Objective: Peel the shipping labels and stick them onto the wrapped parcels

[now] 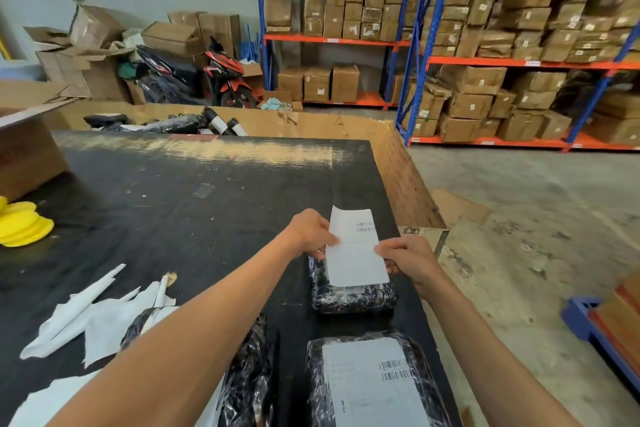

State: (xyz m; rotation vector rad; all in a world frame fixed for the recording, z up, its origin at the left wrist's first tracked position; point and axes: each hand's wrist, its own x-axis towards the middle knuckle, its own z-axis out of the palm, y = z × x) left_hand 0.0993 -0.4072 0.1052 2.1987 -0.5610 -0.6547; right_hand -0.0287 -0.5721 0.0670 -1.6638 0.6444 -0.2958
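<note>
A white shipping label (355, 248) with barcodes is held over a small black wrapped parcel (351, 297) near the right edge of the black table (173, 201). My left hand (310, 231) pinches the label's left edge. My right hand (403, 255) pinches its right edge. The label's lower end lies on the parcel and its top end lifts away. Closer to me lies a second black parcel (374, 381) with a label stuck on it. A third black parcel (247, 378) sits partly hidden under my left forearm.
Peeled white backing papers (93, 319) lie at the front left of the table. Yellow pads (20, 224) sit at its left edge. A large cardboard bin (311, 122) behind the table holds several labelled black parcels. Racks of cartons (485, 46) stand beyond the concrete floor at right.
</note>
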